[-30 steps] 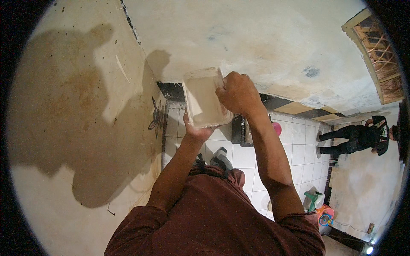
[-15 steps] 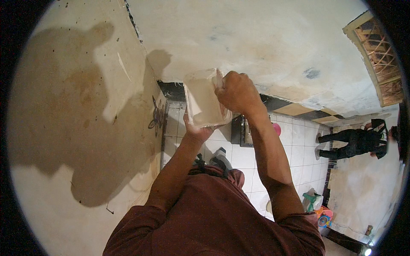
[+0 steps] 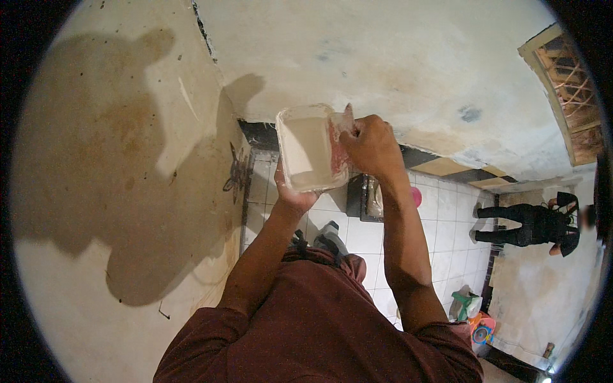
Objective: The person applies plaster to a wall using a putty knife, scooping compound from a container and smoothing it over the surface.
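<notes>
A rectangular clear plastic tub (image 3: 306,150) with pale, creamy filler in it and smears along its rim is held up before me. My left hand (image 3: 295,196) supports it from below, fingers wrapped under its near end and partly hidden. At the tub's right side, my right hand (image 3: 375,148) is closed around a flat reddish scraper (image 3: 338,150) coated with whitish paste. The scraper lies against the tub's right edge; how much of it reaches inside I cannot tell.
A patchy plastered wall (image 3: 396,70) faces me, meeting a stained left wall (image 3: 70,159) in a corner. Below, a dark box (image 3: 365,198) and a pink object (image 3: 416,196) stand on white floor tiles (image 3: 364,236). Another person (image 3: 527,223) stands at right, near bags and a small fan (image 3: 482,333).
My right hand has moved slightly right and down, away from the tub's rim. More of the scraper's reddish face now shows. The tub has stayed nearly in place.
</notes>
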Demonstrator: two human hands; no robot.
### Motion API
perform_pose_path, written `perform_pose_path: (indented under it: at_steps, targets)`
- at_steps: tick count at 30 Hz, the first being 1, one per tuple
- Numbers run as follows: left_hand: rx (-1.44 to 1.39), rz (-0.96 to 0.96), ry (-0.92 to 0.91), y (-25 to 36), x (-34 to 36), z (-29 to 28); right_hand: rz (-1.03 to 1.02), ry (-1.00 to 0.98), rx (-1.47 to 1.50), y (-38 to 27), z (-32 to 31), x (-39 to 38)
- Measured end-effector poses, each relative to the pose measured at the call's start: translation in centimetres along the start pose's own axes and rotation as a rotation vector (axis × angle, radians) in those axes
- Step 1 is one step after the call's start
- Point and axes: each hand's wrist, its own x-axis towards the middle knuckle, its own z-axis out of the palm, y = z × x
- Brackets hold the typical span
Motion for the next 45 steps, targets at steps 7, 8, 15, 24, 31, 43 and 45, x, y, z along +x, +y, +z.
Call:
perform_pose_path:
  at_steps: [7,8,15,24,31,43,45]
  targets:
    - [-0.042,-0.035,0.051,-0.3,0.4,0.7,0.138,-0.07,-0.077,0.8,0.8,0.6]
    - [-0.039,-0.036,0.053,-0.3,0.5,0.4,0.111,-0.068,-0.085,0.7,1.0,0.7]
    - [0.075,0.001,0.051,0.0,0.9,-0.3,0.027,0.055,-0.058,0.8,1.1,1.1]
    - [0.266,0.074,-0.029,-0.1,0.3,1.8,-0.054,-0.02,-0.112,-1.0,2.1,1.5]
    - [-0.061,-0.037,0.125,0.4,1.0,0.7,-0.106,-0.048,-0.224,-2.9,2.8,1.2]
    - [0.037,0.0,-0.022,0.5,1.3,1.3,0.065,-0.032,-0.038,0.3,1.0,2.5]
    - [0.027,-0.021,0.047,0.3,1.0,1.3,0.136,-0.142,0.106,0.7,0.5,2.7]
